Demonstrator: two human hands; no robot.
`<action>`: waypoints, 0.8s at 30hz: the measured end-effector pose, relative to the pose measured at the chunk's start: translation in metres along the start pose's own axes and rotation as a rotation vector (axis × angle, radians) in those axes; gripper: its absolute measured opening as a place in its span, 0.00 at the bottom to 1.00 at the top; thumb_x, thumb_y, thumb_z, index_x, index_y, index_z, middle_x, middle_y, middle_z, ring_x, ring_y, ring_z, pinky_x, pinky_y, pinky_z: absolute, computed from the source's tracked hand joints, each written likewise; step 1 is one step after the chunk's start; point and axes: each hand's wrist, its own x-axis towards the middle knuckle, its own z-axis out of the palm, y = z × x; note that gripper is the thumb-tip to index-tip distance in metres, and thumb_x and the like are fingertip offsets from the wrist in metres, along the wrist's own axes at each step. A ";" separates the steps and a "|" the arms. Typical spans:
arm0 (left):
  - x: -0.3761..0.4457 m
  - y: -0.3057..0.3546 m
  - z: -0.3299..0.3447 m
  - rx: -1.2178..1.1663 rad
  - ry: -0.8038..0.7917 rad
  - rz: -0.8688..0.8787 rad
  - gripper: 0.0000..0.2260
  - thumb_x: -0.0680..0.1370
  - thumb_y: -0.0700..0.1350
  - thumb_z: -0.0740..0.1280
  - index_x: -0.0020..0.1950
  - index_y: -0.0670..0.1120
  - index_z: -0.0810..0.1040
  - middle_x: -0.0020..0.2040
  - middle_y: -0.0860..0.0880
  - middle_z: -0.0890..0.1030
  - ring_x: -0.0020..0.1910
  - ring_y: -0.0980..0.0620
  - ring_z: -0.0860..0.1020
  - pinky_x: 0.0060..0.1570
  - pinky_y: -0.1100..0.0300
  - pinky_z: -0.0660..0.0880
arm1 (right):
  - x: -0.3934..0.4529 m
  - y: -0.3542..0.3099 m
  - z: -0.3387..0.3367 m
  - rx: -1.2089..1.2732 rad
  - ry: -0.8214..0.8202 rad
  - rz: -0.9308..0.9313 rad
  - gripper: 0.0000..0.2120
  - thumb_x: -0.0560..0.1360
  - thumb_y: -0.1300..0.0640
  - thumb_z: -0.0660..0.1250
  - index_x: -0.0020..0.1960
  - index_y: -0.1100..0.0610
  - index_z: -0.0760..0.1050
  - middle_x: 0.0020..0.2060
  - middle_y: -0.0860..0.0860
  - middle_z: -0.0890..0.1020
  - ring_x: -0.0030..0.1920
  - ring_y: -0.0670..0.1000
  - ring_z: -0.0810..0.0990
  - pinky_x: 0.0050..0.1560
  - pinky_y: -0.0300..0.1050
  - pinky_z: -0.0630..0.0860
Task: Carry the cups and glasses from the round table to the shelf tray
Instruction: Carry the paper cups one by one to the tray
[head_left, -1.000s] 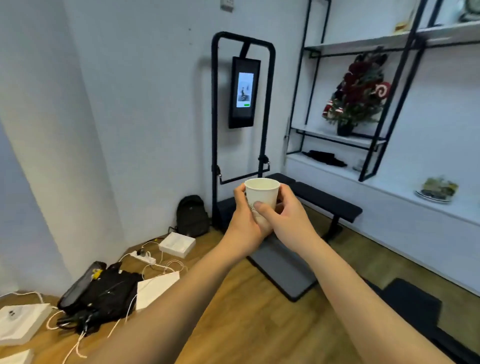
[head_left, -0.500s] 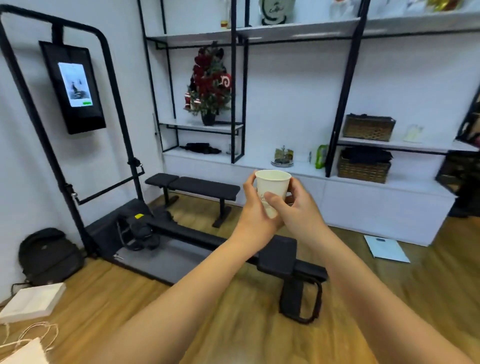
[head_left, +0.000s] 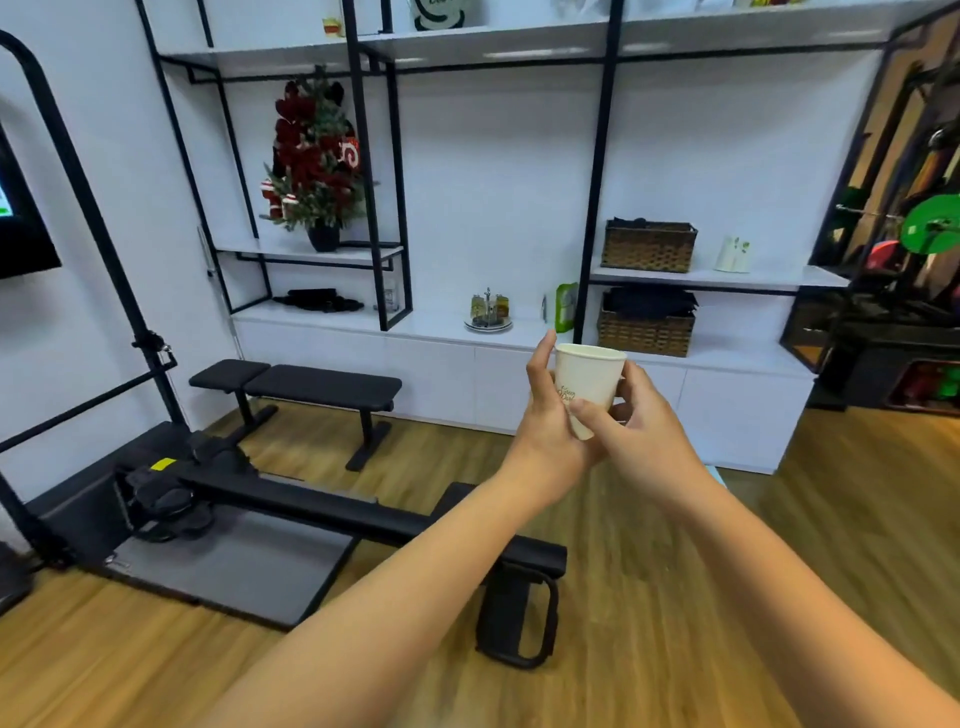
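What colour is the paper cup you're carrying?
Off-white, with faint printed lettering on its side; the paper cup shows best in the head view.

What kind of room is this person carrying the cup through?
Probably a home gym or small fitness room: a black workout bench stands by the wall, a rowing-type machine lies on the wood floor, and a green weight plate hangs at the right.

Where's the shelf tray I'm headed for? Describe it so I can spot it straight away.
Look at the long white cabinet top along the far wall, under the black-framed shelving. Between the black upright frame on the left and the green packet on the right sits a small round tray holding a few small bottles or jars. It is the only round dish there; the wicker baskets further right are rectangular.
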 end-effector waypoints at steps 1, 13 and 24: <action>0.011 -0.006 0.011 0.000 -0.016 0.002 0.48 0.74 0.38 0.75 0.79 0.63 0.46 0.65 0.51 0.72 0.60 0.51 0.77 0.59 0.54 0.76 | 0.007 0.011 -0.007 0.014 0.013 0.004 0.25 0.78 0.52 0.70 0.72 0.50 0.68 0.62 0.45 0.79 0.61 0.45 0.78 0.58 0.47 0.78; 0.194 -0.101 0.129 -0.136 -0.195 -0.141 0.33 0.73 0.47 0.74 0.71 0.56 0.58 0.63 0.50 0.75 0.61 0.49 0.78 0.59 0.46 0.81 | 0.161 0.159 -0.074 -0.023 0.126 0.059 0.31 0.76 0.50 0.72 0.75 0.51 0.64 0.63 0.48 0.77 0.59 0.49 0.79 0.51 0.41 0.78; 0.387 -0.176 0.189 -0.182 -0.194 -0.080 0.38 0.76 0.38 0.73 0.70 0.59 0.50 0.67 0.51 0.64 0.65 0.47 0.76 0.59 0.55 0.81 | 0.351 0.264 -0.111 0.066 0.102 0.123 0.30 0.77 0.52 0.71 0.75 0.49 0.64 0.61 0.44 0.78 0.58 0.43 0.79 0.54 0.42 0.80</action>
